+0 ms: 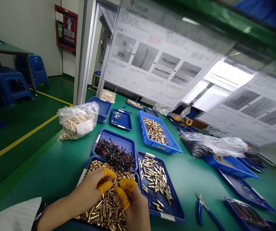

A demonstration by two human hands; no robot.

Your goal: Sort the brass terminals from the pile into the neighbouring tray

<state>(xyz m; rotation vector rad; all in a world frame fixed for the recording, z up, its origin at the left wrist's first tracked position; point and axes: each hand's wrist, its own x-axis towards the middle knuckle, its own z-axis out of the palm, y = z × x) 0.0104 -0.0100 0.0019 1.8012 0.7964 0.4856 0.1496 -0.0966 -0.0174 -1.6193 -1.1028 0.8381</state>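
My left hand (pixel 93 189) and my right hand (pixel 130 200) meet over a blue tray (pixel 86 166) heaped with small brass connectors (pixel 104 211). Both wear yellow finger cots. The fingertips of both hands pinch together around a small part too tiny to make out, with a thin dark wire between them. Just behind lies a blue tray of red and black wires (pixel 115 152). To the right sits a blue tray (pixel 173 205) with scattered brass pieces (pixel 155 178).
A clear bag of brass parts (pixel 76 122) lies at the table's left edge. More blue trays (pixel 158 131) stand further back. Blue-handled pliers (pixel 206 210) lie at right. Another person's hands (pixel 182 119) work across the table. Instruction sheets (pixel 157 54) hang overhead.
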